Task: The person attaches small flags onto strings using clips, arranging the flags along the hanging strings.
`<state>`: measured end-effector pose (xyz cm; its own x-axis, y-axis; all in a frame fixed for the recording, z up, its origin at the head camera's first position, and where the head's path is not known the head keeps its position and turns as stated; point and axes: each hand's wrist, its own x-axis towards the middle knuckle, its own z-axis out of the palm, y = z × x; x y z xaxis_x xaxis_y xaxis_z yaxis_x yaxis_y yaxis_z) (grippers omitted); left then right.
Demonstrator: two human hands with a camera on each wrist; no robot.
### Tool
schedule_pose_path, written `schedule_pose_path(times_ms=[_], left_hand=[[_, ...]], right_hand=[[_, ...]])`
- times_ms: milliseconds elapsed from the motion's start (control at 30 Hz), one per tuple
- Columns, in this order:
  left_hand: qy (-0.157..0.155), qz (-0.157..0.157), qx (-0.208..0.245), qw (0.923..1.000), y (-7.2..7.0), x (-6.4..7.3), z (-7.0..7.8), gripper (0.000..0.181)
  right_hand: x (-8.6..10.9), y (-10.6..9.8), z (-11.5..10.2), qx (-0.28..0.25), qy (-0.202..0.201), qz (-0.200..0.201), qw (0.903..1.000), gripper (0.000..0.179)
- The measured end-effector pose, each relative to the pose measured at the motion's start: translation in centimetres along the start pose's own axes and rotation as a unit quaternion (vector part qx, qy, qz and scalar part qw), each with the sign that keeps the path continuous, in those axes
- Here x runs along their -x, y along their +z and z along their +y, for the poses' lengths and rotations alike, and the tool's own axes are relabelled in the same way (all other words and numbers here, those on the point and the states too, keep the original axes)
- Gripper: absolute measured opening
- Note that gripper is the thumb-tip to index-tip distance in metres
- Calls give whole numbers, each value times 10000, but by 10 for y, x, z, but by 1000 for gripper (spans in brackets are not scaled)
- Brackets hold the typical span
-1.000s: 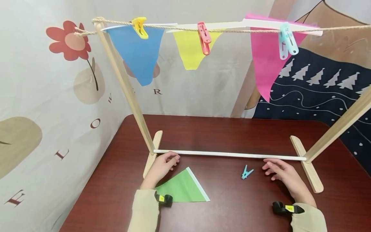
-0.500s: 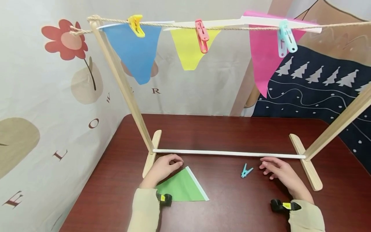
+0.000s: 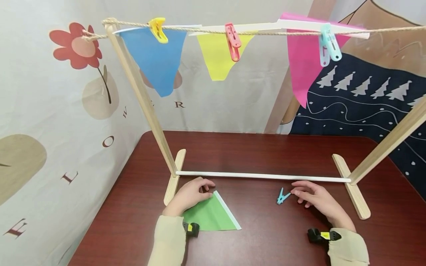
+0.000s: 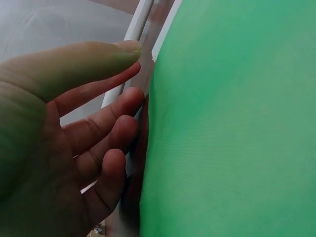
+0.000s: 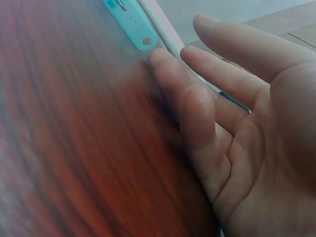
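A green paper flag (image 3: 214,214) with a white strip along one edge lies on the table, its left part hidden beneath my left hand (image 3: 191,194). In the left wrist view that hand's fingers (image 4: 111,123) are loosely bent beside the edge of the flag, holding nothing. To the right, a small light-blue clothespin (image 3: 282,196) lies on the tabletop. My right hand (image 3: 317,199) is just right of it, fingers relaxed, with nothing in its grasp. In the right wrist view one end of the clothespin (image 5: 136,29) appears close to the fingertips.
A wooden stand (image 3: 143,98) holds a rope (image 3: 186,29) with blue (image 3: 156,59), yellow (image 3: 213,55) and pink (image 3: 301,66) flags, clipped by yellow, red and light-blue clothespins. A white rod (image 3: 259,175) crosses behind the hands. The table (image 3: 259,151) is dark red-brown.
My left hand has moved right, away from the white rod and over the green flag's corner. The right hand has shifted left to the clothespin. The pink flag's tip has swung slightly.
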<state>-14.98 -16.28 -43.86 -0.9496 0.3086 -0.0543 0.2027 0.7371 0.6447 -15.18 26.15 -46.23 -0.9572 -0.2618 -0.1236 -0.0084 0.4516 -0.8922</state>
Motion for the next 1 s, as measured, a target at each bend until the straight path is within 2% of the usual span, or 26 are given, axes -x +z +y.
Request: schedule_pose_path(times_ms=[133, 367, 767, 1000], left_hand=[[10, -89, -52, 9999, 0, -1, 2, 27], [149, -196, -579, 9980, 1, -2, 6, 26], [18, -196, -721, 9972, 4, -1, 11, 19], [66, -235, -823, 9963, 5, -1, 13, 28]], right_hand=[[-3, 4, -2, -8, 2, -105, 9999, 43], [-5, 8, -4, 49, 22, -335, 9994, 47], [-4, 7, -8, 151, -248, -448, 9986, 45], [-4, 7, -10, 158, -223, -459, 9986, 46]])
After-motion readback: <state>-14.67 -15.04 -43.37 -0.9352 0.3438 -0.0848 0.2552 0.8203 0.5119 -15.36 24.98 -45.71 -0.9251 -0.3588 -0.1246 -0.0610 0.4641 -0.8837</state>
